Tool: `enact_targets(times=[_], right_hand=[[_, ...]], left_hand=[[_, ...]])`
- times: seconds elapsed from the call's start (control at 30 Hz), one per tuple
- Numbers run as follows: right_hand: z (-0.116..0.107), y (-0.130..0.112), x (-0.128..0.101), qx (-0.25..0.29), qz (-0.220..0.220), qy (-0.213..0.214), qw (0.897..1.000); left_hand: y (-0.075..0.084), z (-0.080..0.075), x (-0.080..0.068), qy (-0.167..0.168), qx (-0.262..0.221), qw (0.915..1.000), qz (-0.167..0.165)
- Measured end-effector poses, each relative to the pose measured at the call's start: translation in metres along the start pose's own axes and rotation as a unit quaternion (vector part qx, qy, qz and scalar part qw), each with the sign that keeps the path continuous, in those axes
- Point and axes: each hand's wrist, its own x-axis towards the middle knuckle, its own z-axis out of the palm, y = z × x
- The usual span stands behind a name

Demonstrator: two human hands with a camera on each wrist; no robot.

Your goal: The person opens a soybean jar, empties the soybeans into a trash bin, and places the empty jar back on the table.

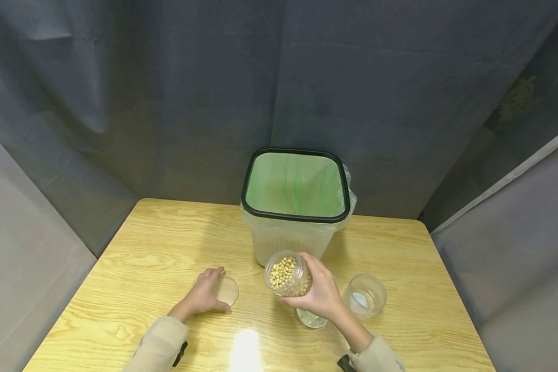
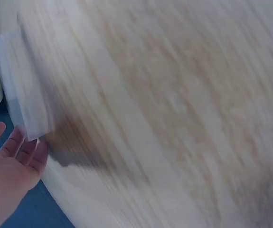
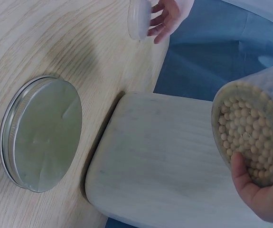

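Note:
My right hand (image 1: 320, 290) grips a clear jar (image 1: 302, 276) filled with small, round, pale yellow beans (image 1: 282, 273). The jar is tilted with its mouth toward the left and front, raised near the front of the bin. A finger lies at its lower end in the right wrist view. On the left side of the table, my left hand (image 1: 205, 293) spreads thumb and fingers about a shallow, clear round container (image 1: 228, 291). Fingertips (image 2: 40, 152) are right at that container's edge in the left wrist view. Below the jar lies a round, silver-rimmed lid (image 3: 46, 135).
A pale bin (image 1: 283, 240) with a black rim and a green liner bag stands at the back middle of the wooden table (image 1: 158, 232). Right of my right hand stands a clear open cup (image 1: 374, 289). Dark cloth (image 1: 204, 103) hangs behind the table.

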Motion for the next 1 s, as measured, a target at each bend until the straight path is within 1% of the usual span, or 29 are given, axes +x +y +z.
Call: enact_targets(times=[0.1, 0.27, 0.5, 0.6, 0.73, 0.9, 1.0], right_hand=[[-0.001, -0.001, 0.0, 0.008, -0.001, 0.001, 1.0], [-0.003, -0.003, -0.001, 0.015, -0.005, 0.002, 1.0], [-0.007, -0.006, -0.001, 0.026, -0.006, -0.002, 1.0], [-0.009, -0.007, -0.002, 0.035, -0.004, -0.003, 0.999], [-0.011, -0.008, -0.003, 0.043, -0.005, -0.004, 0.999], [-0.014, -0.009, -0.004, 0.049, -0.008, -0.001, 0.999], [-0.016, -0.009, -0.004, 0.047, -0.01, 0.0, 0.999]], left_hand=[[0.003, -0.003, 0.0, 0.014, -0.002, 0.9999, -0.001], [0.012, -0.014, -0.001, 0.042, -0.037, 0.9984, 0.001], [0.023, -0.028, -0.001, 0.055, -0.074, 0.9955, 0.018], [0.029, -0.035, 0.0, 0.064, -0.098, 0.9926, 0.031], [0.039, -0.048, 0.002, 0.084, -0.13, 0.9866, 0.052], [0.053, -0.066, 0.007, 0.103, -0.15, 0.9793, 0.088], [0.06, -0.075, 0.012, 0.11, -0.162, 0.9755, 0.101]])
